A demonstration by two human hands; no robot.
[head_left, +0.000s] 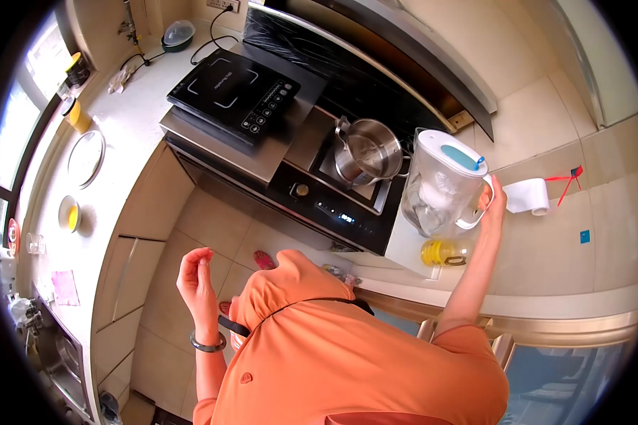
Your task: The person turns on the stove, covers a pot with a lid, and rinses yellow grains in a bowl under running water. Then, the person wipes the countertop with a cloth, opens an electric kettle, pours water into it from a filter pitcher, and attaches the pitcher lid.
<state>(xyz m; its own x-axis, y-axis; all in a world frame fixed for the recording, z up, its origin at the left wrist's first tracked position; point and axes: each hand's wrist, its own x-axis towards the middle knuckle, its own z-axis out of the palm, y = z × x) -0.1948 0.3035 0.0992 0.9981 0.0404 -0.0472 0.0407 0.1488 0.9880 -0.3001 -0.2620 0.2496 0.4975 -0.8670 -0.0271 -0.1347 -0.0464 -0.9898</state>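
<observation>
My right hand (495, 204) is wrapped round the handle of a clear water filter pitcher (422, 195) with a white lid and a blue flap. The pitcher is at the right end of the stove, beside a steel pot (370, 152) on the burner. The pot has no lid on it, and its inside shows. A bottle of yellow oil (443, 252) is just below the pitcher. Away from the counter, my left hand (197, 280) is raised in front of my body, its fingers curled together with nothing visible in them.
A black induction cooker (230, 92) sits left of the pot. Along the left counter are a glass lid (86, 159), a bowl with something yellow (69, 214), a pink cloth (65, 287) and a sink (60, 354). A paper roll (528, 197) hangs on the right wall.
</observation>
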